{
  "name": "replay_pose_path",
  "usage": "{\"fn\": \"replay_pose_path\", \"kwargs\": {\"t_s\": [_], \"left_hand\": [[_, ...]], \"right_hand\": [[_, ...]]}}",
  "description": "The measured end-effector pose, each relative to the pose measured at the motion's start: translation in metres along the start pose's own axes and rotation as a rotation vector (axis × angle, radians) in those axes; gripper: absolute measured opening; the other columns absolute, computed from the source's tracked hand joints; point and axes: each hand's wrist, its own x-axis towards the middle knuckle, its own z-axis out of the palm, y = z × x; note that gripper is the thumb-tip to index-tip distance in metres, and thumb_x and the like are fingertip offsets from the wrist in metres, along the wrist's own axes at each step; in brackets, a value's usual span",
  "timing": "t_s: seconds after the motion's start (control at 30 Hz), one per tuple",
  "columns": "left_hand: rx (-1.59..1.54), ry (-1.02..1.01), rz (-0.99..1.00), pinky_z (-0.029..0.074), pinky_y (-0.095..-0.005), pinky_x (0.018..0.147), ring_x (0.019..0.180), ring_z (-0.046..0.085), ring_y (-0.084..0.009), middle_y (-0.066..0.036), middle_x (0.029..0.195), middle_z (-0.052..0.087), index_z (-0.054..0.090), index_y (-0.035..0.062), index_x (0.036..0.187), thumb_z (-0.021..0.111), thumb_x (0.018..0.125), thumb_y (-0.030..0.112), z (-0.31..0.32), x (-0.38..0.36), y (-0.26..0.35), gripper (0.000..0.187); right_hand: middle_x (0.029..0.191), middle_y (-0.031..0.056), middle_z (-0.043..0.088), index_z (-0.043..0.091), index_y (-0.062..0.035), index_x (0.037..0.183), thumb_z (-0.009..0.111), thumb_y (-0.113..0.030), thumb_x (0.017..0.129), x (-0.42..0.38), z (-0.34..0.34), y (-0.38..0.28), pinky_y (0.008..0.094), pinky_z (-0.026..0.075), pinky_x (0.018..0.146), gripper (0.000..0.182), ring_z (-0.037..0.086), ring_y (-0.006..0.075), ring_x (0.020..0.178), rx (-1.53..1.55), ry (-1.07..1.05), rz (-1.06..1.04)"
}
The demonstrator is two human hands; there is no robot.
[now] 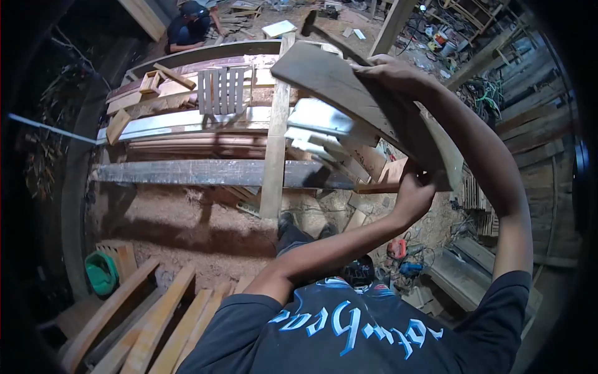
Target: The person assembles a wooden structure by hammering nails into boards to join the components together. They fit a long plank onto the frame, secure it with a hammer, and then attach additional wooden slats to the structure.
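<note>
A wide wooden board (380, 109) is raised in front of me at a slant, its far end up and to the left. My left hand (415, 198) is closed on its lower near end. My right hand (389, 73), over the board's upper edge, grips a hammer (333, 41) by the handle, the hammer head pointing away to the upper left. Some right-hand fingers rest against the board. Below the board's near end, a smaller wooden piece (377, 187) shows partly, overlapped by the board and my left hand.
A bench of long planks (224, 172) spans the left and middle, with a slatted wooden piece (220, 91) on it and an upright post (276, 137) in front. Another person (190, 26) crouches at the far left. Power tools (405, 255) lie at lower right; a green container (101, 273) stands lower left.
</note>
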Motion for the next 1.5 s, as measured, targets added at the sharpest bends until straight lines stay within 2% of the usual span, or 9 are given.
{"fn": "replay_pose_path", "kwargs": {"t_s": [0.53, 0.7, 0.87, 0.93, 1.0, 1.07, 1.17, 1.4, 1.5], "left_hand": [[0.448, 0.299, 0.038, 0.047, -0.0321, 0.072, 0.078, 0.057, -0.0169, -0.010, 0.085, 0.060, 0.053, -0.0011, 0.100, 0.072, 0.082, 0.019, 0.007, 0.040, -0.063, 0.033], [-0.012, 0.229, -0.043, 0.057, -0.0284, 0.076, 0.079, 0.064, -0.0192, -0.013, 0.094, 0.063, 0.060, -0.0038, 0.100, 0.065, 0.088, 0.015, 0.001, 0.053, -0.068, 0.024], [1.103, -0.194, -0.530, 0.055, -0.0301, 0.062, 0.077, 0.065, -0.0171, -0.012, 0.088, 0.066, 0.062, -0.0025, 0.106, 0.064, 0.088, 0.029, -0.050, 0.025, 0.051, 0.037], [0.772, 0.147, -0.170, 0.050, -0.0278, 0.052, 0.062, 0.061, -0.0110, -0.005, 0.070, 0.063, 0.067, -0.0009, 0.082, 0.061, 0.092, 0.025, -0.093, 0.007, 0.069, 0.029], [1.187, 0.462, 0.496, 0.044, -0.0286, 0.047, 0.050, 0.051, -0.0114, -0.002, 0.055, 0.054, 0.056, 0.0011, 0.060, 0.069, 0.088, 0.021, -0.134, 0.000, 0.091, 0.036], [1.557, 0.396, 0.831, 0.044, -0.0378, 0.070, 0.079, 0.056, -0.0240, -0.009, 0.078, 0.054, 0.058, 0.0061, 0.080, 0.081, 0.072, 0.040, -0.157, 0.009, 0.109, 0.042], [1.711, 0.362, 0.845, 0.035, -0.0464, 0.093, 0.109, 0.046, -0.0279, -0.012, 0.117, 0.048, 0.054, 0.0083, 0.111, 0.081, 0.059, 0.056, -0.153, 0.021, 0.103, 0.075], [2.162, 0.160, 0.860, 0.040, -0.0509, 0.091, 0.116, 0.047, -0.0308, -0.013, 0.123, 0.052, 0.057, 0.0034, 0.110, 0.077, 0.060, 0.061, -0.165, 0.074, 0.145, 0.079], [2.069, -0.032, 0.698, 0.052, -0.0417, 0.079, 0.091, 0.065, -0.0305, -0.016, 0.098, 0.064, 0.057, -0.0010, 0.101, 0.075, 0.059, 0.068, -0.178, 0.094, 0.158, 0.082]], "right_hand": [[0.105, 0.0136, 0.061, 0.059, 0.0033, 0.115, 0.062, -0.059, 0.083, 0.023, 0.050, -0.003, 0.0316, 0.045, 0.083, 0.070, 0.057, 0.0184, 0.096, -0.256, -0.367, -0.177], [0.106, 0.0142, 0.064, 0.062, 0.0015, 0.116, 0.061, -0.061, 0.082, 0.037, 0.053, 0.012, 0.0346, 0.046, 0.082, 0.071, 0.060, 0.0217, 0.095, -0.300, -0.326, -0.280], [0.097, 0.0175, 0.067, 0.065, 0.0014, 0.108, 0.057, -0.065, 0.082, 0.061, 0.048, 0.036, 0.0386, 0.047, 0.077, 0.071, 0.062, 0.0254, 0.086, -0.340, -0.238, -0.374], [0.083, 0.0089, 0.063, 0.064, 0.0010, 0.100, 0.060, -0.052, 0.086, 0.047, 0.046, 0.025, 0.0337, 0.045, 0.068, 0.055, 0.055, 0.0163, 0.075, -0.372, -0.208, -0.382], [0.075, 0.0047, 0.061, 0.064, 0.0010, 0.096, 0.061, -0.044, 0.089, 0.042, 0.044, 0.022, 0.0319, 0.044, 0.063, 0.046, 0.052, 0.0123, 0.069, -0.368, -0.186, -0.416], [0.073, 0.0050, 0.061, 0.065, 0.0014, 0.096, 0.061, -0.040, 0.089, 0.048, 0.044, 0.027, 0.0331, 0.045, 0.063, 0.043, 0.052, 0.0132, 0.068, -0.327, -0.185, -0.477], [0.080, 0.0112, 0.065, 0.065, -0.0009, 0.103, 0.060, -0.033, 0.088, 0.048, 0.043, 0.027, 0.0359, 0.046, 0.067, 0.036, 0.058, 0.0183, 0.072, -0.340, -0.049, -0.386], [0.092, 0.0204, 0.065, 0.063, -0.0007, 0.100, 0.056, -0.020, 0.087, 0.028, 0.012, 0.052, 0.0396, 0.047, 0.072, 0.025, 0.063, 0.0289, 0.082, -0.506, 0.231, -0.352], [0.103, 0.0228, 0.062, 0.059, -0.0006, 0.109, 0.053, -0.015, 0.087, -0.033, -0.015, 0.041, 0.0423, 0.047, 0.077, 0.027, 0.061, 0.0350, 0.088, -0.683, 0.411, -0.297]]}}
